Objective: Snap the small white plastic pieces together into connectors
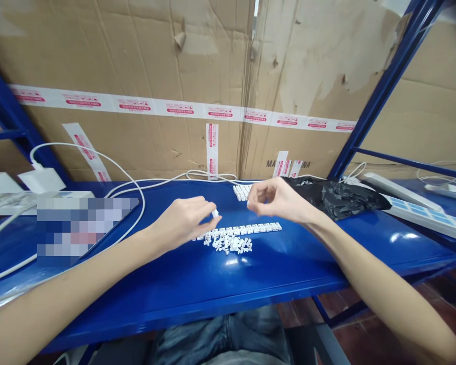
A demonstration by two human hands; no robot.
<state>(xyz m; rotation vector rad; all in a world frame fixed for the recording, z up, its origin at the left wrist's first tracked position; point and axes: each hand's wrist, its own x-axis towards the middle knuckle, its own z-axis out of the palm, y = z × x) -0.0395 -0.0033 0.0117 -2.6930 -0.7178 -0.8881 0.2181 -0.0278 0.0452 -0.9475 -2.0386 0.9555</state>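
My left hand (188, 219) pinches a small white plastic piece (215, 214) between thumb and fingers, above the left end of a row of white plastic parts (251, 229). To its right, my right hand (269, 198) is closed in a pinch, with a tiny bit of white showing at the fingertips; its kind is too small to make out. In front of the row lies a loose heap of small white pieces (231, 244). Behind my right hand, partly covered by it, a block of white parts (241, 192) stands in close rows.
A black plastic bag (327, 195) lies at the right, beside long white-and-blue strips (429, 215). White cables (137, 185) and a white charger (41, 180) are at the left, near a blurred flat object (87, 228). Cardboard (155, 61) walls off the back of the blue shelf (167, 289).
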